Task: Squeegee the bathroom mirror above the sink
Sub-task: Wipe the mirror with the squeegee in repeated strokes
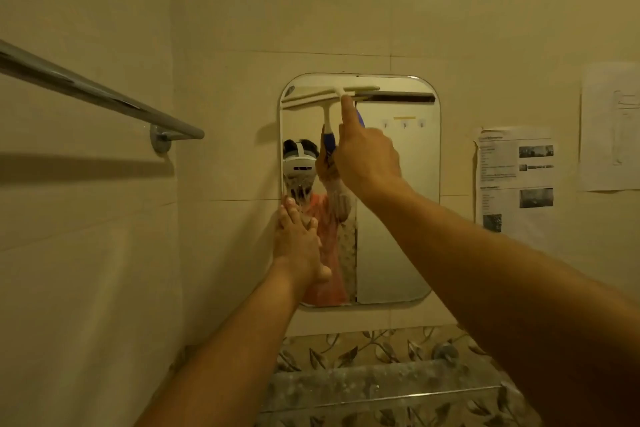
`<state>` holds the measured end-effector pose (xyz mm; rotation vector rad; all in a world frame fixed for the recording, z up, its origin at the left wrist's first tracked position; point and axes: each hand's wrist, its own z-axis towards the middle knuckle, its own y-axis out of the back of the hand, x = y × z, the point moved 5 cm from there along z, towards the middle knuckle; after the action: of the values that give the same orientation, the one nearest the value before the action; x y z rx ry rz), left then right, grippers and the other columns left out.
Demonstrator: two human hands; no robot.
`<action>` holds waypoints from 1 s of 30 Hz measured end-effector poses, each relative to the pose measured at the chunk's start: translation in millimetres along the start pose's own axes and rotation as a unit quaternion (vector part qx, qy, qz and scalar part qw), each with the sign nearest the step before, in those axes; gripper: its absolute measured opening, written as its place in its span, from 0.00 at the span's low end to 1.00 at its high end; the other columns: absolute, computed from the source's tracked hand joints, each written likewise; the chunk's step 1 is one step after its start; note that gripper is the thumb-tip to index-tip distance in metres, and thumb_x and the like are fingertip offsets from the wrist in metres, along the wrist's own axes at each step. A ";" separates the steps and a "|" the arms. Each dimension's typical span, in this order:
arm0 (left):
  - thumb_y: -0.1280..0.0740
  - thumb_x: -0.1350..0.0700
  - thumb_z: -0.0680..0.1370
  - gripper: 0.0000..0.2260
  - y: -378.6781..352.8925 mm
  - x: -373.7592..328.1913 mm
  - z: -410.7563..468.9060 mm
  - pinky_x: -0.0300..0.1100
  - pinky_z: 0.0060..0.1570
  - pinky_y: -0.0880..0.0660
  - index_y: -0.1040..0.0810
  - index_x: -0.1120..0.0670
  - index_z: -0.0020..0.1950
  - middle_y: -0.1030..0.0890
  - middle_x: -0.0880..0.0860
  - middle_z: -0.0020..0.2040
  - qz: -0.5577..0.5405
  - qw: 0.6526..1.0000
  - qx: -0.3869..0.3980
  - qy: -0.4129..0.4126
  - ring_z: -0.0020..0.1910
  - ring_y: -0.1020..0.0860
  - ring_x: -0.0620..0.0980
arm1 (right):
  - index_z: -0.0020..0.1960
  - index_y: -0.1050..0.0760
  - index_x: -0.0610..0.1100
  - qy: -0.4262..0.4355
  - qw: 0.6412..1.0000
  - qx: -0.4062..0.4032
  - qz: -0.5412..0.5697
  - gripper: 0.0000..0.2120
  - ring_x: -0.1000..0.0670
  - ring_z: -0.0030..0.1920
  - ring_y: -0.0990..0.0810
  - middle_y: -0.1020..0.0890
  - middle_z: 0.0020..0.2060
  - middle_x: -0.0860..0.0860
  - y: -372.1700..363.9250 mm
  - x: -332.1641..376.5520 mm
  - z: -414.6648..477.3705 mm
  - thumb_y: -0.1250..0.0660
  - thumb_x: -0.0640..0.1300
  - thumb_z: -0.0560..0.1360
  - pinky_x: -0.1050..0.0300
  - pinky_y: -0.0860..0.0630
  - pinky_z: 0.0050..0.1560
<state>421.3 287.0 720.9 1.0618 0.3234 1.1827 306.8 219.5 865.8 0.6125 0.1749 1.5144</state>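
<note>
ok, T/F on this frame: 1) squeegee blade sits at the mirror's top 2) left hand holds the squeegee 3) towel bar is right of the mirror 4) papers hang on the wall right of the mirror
1) True: the squeegee blade lies across the top of the mirror.
2) False: the right hand grips it; the left hand rests at the mirror's left edge.
3) False: the towel bar is on the left.
4) True: papers hang there.

Both bare arms reach up and forward — the right hand (367,156) raised highest, fingers curled shut with the index finger pointing straight up, the left hand (298,243) lower, open-palmed, fingers together and angled upward.
</note>
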 end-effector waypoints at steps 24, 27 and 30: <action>0.36 0.31 0.73 0.48 -31.9 -2.8 -29.6 0.60 0.76 0.49 0.51 0.53 0.83 0.56 0.67 0.80 -0.051 0.999 0.007 -0.016 0.78 0.57 0.69 | 0.81 0.66 0.56 -0.035 0.996 0.045 -0.066 0.42 0.51 0.29 0.27 0.23 0.41 0.43 -66.3 -16.6 -81.5 0.39 0.41 0.83 0.59 0.32 0.25; 0.36 0.31 0.72 0.49 -45.8 -6.8 -38.9 0.61 0.76 0.51 0.51 0.55 0.83 0.54 0.64 0.79 -0.034 0.999 -0.001 -0.022 0.76 0.56 0.69 | 0.79 0.69 0.59 -0.038 0.996 0.060 -0.057 0.44 0.50 0.31 0.25 0.23 0.44 0.42 -76.1 -23.0 -105.6 0.38 0.41 0.82 0.57 0.29 0.28; 0.34 0.35 0.71 0.49 -58.1 -8.2 -44.6 0.62 0.78 0.54 0.52 0.54 0.83 0.56 0.64 0.80 -0.072 0.997 0.014 -0.018 0.78 0.60 0.69 | 0.79 0.71 0.60 -0.047 0.995 0.083 -0.043 0.45 0.50 0.33 0.25 0.23 0.44 0.43 -86.6 -29.6 -128.5 0.37 0.44 0.82 0.56 0.28 0.29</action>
<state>421.1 302.8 648.9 1.0662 0.3826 1.0325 319.5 230.5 709.0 0.7974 0.2530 1.3938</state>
